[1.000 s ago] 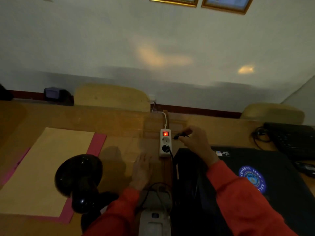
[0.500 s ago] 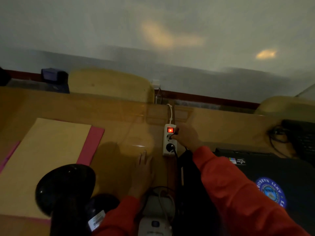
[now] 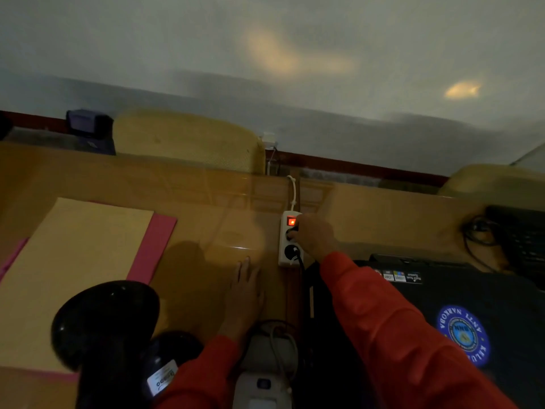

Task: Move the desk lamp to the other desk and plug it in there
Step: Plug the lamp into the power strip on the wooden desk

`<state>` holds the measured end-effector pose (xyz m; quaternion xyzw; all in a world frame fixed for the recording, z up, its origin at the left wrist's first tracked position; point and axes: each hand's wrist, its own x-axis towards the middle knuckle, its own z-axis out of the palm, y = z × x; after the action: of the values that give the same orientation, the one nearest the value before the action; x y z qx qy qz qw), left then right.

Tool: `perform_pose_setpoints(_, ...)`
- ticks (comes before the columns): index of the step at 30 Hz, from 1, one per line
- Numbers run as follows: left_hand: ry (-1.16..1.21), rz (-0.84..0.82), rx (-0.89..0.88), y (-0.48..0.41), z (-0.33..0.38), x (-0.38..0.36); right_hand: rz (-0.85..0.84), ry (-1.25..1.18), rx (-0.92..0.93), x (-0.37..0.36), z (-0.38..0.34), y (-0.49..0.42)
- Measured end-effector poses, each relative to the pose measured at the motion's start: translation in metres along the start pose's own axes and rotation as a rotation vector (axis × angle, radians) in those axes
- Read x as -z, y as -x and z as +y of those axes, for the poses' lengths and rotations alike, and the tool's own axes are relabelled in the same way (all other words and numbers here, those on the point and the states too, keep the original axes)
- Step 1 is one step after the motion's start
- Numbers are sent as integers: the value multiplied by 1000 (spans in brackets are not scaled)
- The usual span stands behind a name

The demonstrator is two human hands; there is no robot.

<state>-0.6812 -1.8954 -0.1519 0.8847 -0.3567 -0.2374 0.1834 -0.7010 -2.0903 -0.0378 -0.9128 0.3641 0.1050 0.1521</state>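
The black desk lamp [image 3: 103, 323] stands at the lower left of the wooden desk [image 3: 206, 202], its round shade unlit. A white power strip [image 3: 287, 240] lies at the desk's middle, its red switch lit. A black plug fills its near socket. My right hand [image 3: 314, 239] is closed on the lamp's black plug, pressed against the strip's middle socket; the plug is mostly hidden by my fingers. My left hand [image 3: 246, 293] lies flat on the desk, fingers spread, just left of the strip.
A tan sheet on a pink folder [image 3: 76, 270] covers the desk's left. A black laptop [image 3: 460, 320] with a round blue sticker lies at the right, a black device with cables [image 3: 519, 243] beyond it. A grey adapter [image 3: 265, 367] sits near me. Two chair backs stand behind.
My right hand carried the plug left from beside the strip onto its middle socket. The view dipped and shifted closer to the desk. My left hand stayed flat.
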Motion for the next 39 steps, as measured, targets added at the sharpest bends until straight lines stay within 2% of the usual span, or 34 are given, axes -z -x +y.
perform_pose_setpoints(16,-9,12,-3,0,-1,0,-32,-12,-36,-7,0,-8)
perform_pose_setpoints(26,-45,-46,3,1,7,16,-64,-28,-42,-3,-3,0)
perform_pose_setpoints(30,-55,-66,11,12,17,29,39,-52,-10,4,-1,26)
perform_pose_setpoints(33,-64,-78,-53,33,26,36,120,-177,83,16,-2,51)
perform_pose_setpoints(39,-59,15,-176,96,36,51,194,-290,243,31,-13,120)
